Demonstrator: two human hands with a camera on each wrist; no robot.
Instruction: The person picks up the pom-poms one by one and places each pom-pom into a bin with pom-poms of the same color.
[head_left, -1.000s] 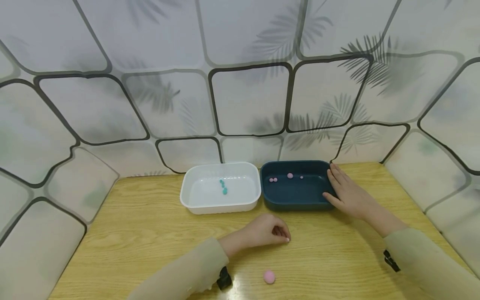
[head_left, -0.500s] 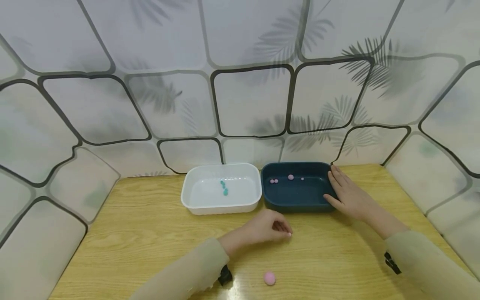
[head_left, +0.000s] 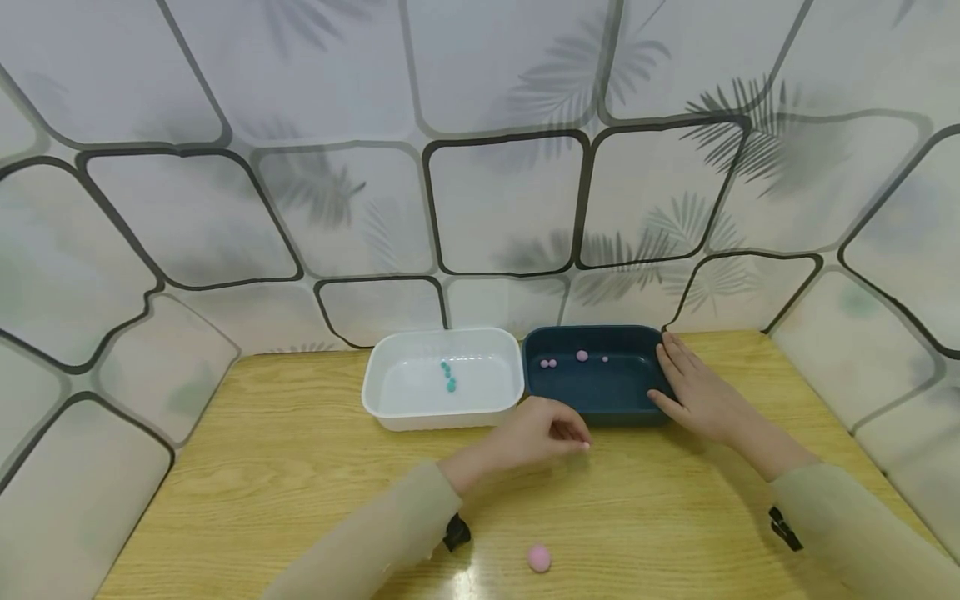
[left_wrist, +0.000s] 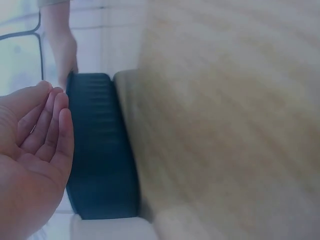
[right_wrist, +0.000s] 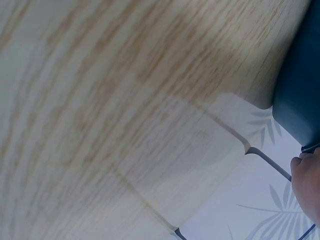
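My left hand (head_left: pixel 536 433) is over the table just in front of the navy tray (head_left: pixel 600 400), and its thumb and fingertips pinch a tiny pale pink ball (head_left: pixel 586 447). In the left wrist view the thumb of the left hand (left_wrist: pixel 37 150) meets the fingertips beside the navy tray's wall (left_wrist: pixel 100 150); the ball cannot be made out there. With fingers straight, my right hand (head_left: pixel 701 396) rests on the tray's right rim. Several small pink balls (head_left: pixel 582 356) lie inside the navy tray. A larger pink ball (head_left: pixel 539 558) is on the table near the front.
A white tray (head_left: pixel 390 417) stands against the navy tray's left side, with several small turquoise balls (head_left: pixel 451 385) in it. Both trays sit at the back of the wooden table (head_left: pixel 285 467), close to the patterned backdrop (head_left: pixel 502 208).
My left hand has moved up and slightly right, toward the navy tray, with the tiny ball still pinched. The right hand has stayed on the tray's rim.
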